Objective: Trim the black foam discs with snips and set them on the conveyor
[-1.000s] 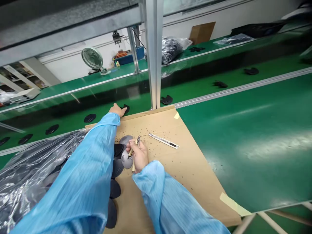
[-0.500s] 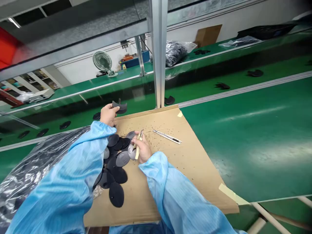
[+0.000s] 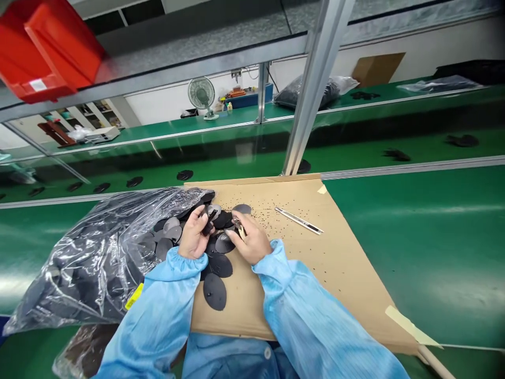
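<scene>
My left hand [image 3: 193, 234] is closed on a dark plastic piece [image 3: 208, 225], held above a pile of thin dark oval discs [image 3: 215, 292]. My right hand [image 3: 250, 239] grips small nippers [image 3: 240, 227] with cream-coloured handles. The metal tip points toward the left hand, with a small gap between the two hands. Fingers partly hide both the piece and the tool. Beneath the hands, the discs lie overlapping on a cardboard sheet [image 3: 295, 295]. To their left, a clear plastic bag [image 3: 98, 258] full of similar discs opens toward the pile.
A white utility knife [image 3: 299, 220] lies on the cardboard among tiny dark scraps. Past the back edge, single discs [image 3: 134, 181] are spaced along a green belt. A metal post [image 3: 311, 100] rises behind the cardboard. A red bin [image 3: 51, 47] sits on the upper left shelf.
My left hand has come back from beyond the cardboard's rear edge, with a dark piece in it, to over the pile. The nippers have turned toward it. The view has shifted left.
</scene>
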Available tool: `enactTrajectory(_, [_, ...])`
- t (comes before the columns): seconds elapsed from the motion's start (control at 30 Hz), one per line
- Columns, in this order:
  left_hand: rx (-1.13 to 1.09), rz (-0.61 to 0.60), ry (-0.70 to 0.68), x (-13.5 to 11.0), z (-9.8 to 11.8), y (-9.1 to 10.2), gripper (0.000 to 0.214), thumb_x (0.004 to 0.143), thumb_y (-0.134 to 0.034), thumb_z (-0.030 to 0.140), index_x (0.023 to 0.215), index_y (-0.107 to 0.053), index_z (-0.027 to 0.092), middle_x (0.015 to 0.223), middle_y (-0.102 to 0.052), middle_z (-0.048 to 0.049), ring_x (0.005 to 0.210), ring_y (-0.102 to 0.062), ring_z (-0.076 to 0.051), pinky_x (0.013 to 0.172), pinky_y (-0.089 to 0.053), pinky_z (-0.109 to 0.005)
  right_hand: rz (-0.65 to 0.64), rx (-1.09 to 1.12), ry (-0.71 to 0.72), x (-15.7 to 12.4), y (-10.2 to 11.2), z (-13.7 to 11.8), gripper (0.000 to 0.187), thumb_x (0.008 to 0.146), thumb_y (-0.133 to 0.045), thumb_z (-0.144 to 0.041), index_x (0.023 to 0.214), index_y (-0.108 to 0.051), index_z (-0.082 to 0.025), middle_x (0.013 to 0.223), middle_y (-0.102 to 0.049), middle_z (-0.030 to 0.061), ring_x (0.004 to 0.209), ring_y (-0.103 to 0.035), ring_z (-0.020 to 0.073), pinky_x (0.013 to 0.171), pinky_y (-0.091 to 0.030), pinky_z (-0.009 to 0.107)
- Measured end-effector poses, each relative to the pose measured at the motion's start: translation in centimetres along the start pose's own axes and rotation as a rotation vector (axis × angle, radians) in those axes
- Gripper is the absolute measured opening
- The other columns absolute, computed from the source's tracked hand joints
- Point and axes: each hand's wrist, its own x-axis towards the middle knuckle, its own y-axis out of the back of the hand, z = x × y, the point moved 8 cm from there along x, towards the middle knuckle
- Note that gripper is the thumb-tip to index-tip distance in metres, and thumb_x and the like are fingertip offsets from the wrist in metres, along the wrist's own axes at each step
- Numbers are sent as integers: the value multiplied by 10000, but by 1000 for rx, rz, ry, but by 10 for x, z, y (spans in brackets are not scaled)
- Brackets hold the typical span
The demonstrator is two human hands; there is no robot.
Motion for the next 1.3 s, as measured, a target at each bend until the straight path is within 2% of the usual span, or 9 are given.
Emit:
enactTrajectory(0.13, [-19,-48,43,-1,-2,-5,510,595,-829,143,1048,-599,192,907,-638,-8,650,-567,-68,572,-479,-168,-54,-168,38,-1,-6,1,407,866,-527,-249,1266,-530,-176,1099,-583,118,1015,-571,255,930,-483,398])
enactTrajectory(0.3, [-95,-81,123,-2,-7,-8,458,611,-821,161,1022,-618,175,847,-633,-17,606,-542,-74,531,-458,-184,-144,-334,60,-1,-13,1,381,864,-500,-212,1235,-563,-155,1004,-587,115,950,-557,261,880,-478,392])
enactTrajectory(0.43, [-106,-121,170,-3,-10,-10,470,619,-815,159,1042,-611,189,772,-592,10,524,-468,-44,460,-392,-163,-170,-355,42,-1,-16,2,371,872,-492,-214,1232,-564,-168,993,-582,109,940,-553,255,878,-468,381])
enactTrajectory(0.57, [-98,-110,184,-4,-11,-9,511,608,-822,168,1071,-608,185,770,-584,3,533,-465,-53,465,-383,-171,-173,-342,46,-1,-16,2,364,879,-489,-216,1233,-558,-174,986,-580,105,935,-556,249,874,-466,367])
enactTrajectory(0.77, [-95,-105,191,-5,-13,-9,446,634,-798,153,1036,-608,184,771,-571,-1,544,-451,-59,480,-384,-181,-223,-408,54,-1,-18,0,349,879,-484,-195,1215,-573,-155,952,-596,102,890,-561,236,838,-464,328])
enactTrajectory(0.97, [-146,-76,198,-4,-16,-9,385,634,-798,133,959,-596,170,764,-568,-4,539,-432,-52,461,-374,-166,-286,-505,4,1,-20,4,425,792,-495,-89,1200,-586,-169,924,-613,85,867,-569,226,797,-456,297])
enactTrajectory(1.13, [-110,-35,214,-3,-17,-6,331,670,-769,154,938,-576,173,762,-572,1,538,-499,-62,465,-423,-174,-278,-405,-56,0,-21,7,372,803,-504,-98,1143,-608,-210,911,-626,59,845,-588,207,759,-456,279])
enactTrajectory(1.2, [-72,-20,214,-3,-17,-5,326,687,-751,166,952,-561,176,777,-580,0,560,-549,-80,500,-476,-200,-235,-305,-82,0,-20,9,312,834,-511,-146,1117,-620,-218,911,-633,54,840,-594,207,758,-461,288])
enactTrajectory(1.3, [-31,-31,142,-2,-11,-6,369,669,-766,169,952,-531,194,811,-589,5,599,-588,-95,546,-515,-228,-141,-164,-143,1,-13,14,295,841,-526,-191,1115,-627,-224,932,-647,51,860,-600,211,785,-469,307])
